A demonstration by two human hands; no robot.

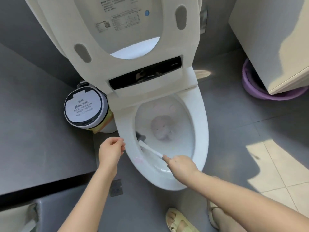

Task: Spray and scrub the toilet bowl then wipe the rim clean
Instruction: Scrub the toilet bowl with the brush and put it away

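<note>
Round bin [86, 108] at 9 o'clock of the toilet bowl [189, 131], touching the toilet's side; its white lid label has a Latin word, roughly "ferroli", over lines of Chinese text and digits too blurred to read. Left hand [111, 150] at 8 o'clock of the bowl, just beside the outer edge of the rim [201, 124]; fingers loosely curled, nothing visible in them. Floor drain [115, 187] below it on grey tile. Seat [167, 52] and lid [93, 7] raised at 12 o'clock; lid underside carries printed labels, a QR code and a round blue sticker [146, 12], text unreadable. Black panel [145, 75] at the seat hinge, small white script "New life" at its right end. Pinkish foam [163, 129] floats on the water, with more patches high on the back wall; pink smear [138, 159] on the rim at 7 o'clock. Brush [150, 149]: white handle runs from 6 o'clock up-left, dark head against the inner wall at 8 o'clock. Right hand [181, 164] at 6 o'clock, over the front of the rim, grips the handle end, index finger laid along it. Sandal [177, 220] at bottom. Purple basin [260, 91] at 3 o'clock, tucked partly under a white cabinet [275, 39].
</note>
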